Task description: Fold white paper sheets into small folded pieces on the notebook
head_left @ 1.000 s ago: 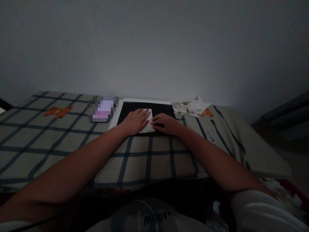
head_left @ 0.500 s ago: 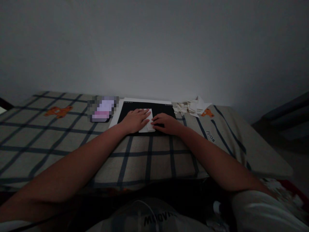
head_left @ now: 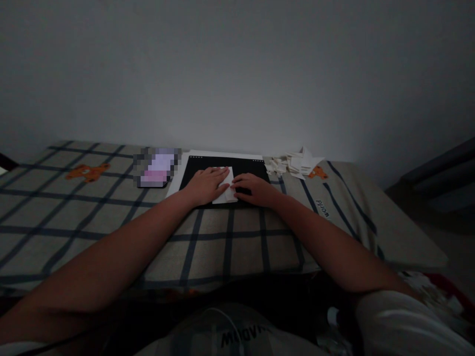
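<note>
A white folded sheet of paper (head_left: pixel 229 190) lies on a black board (head_left: pixel 196 168) with small holes along its far edge. My left hand (head_left: pixel 206 186) rests flat across the paper's left part, fingers stretched out and hiding some of it. From the other side, my right hand (head_left: pixel 254 189) reaches in, its fingertips touching the paper's right edge. A gap shows between the right thumb and fingers, so that hand looks open.
White sheets (head_left: pixel 176 175) stick out beneath the board. To the left lies a phone (head_left: pixel 158 170) with a lit, blurred screen. A heap of folded white papers (head_left: pixel 295 164) sits at the right on the checked cloth (head_left: pixel 208 247). Behind rises a plain wall (head_left: pixel 237 74).
The whole view has shifted very slightly. Both hands keep nearly the same place on the paper.
</note>
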A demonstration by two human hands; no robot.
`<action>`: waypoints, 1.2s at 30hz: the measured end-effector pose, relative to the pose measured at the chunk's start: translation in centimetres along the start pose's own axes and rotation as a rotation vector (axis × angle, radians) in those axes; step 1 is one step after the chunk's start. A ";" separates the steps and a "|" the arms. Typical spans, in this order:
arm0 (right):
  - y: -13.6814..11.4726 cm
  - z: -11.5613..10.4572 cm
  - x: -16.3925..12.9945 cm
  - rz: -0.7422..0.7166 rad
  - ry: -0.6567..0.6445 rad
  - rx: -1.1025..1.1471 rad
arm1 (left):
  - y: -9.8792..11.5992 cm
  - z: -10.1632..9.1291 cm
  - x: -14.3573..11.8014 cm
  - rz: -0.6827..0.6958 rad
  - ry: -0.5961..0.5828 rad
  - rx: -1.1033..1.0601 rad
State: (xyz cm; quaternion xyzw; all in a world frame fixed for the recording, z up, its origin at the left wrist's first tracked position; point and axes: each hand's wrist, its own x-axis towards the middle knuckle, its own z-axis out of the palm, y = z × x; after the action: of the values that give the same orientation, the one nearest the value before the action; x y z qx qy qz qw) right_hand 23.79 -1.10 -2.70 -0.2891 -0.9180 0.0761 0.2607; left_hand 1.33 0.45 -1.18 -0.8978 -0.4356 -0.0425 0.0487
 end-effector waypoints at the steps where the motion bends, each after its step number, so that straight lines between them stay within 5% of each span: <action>1: 0.0 0.0 0.0 0.005 0.005 -0.011 | 0.0 0.0 0.0 0.002 -0.001 0.000; 18: -0.1 -0.1 0.1 0.059 -0.100 -0.127 | 0.1 -0.1 -0.2 0.032 0.109 0.006; 36: 0.1 0.0 0.1 0.060 -0.101 -0.106 | -0.5 -0.9 0.2 0.017 -0.015 0.029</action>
State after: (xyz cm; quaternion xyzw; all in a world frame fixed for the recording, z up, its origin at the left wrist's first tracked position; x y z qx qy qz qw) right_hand 23.72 -0.95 -2.71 -0.3255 -0.9237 0.0497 0.1958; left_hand 1.01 0.77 -0.22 -0.9010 -0.4288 -0.0291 0.0588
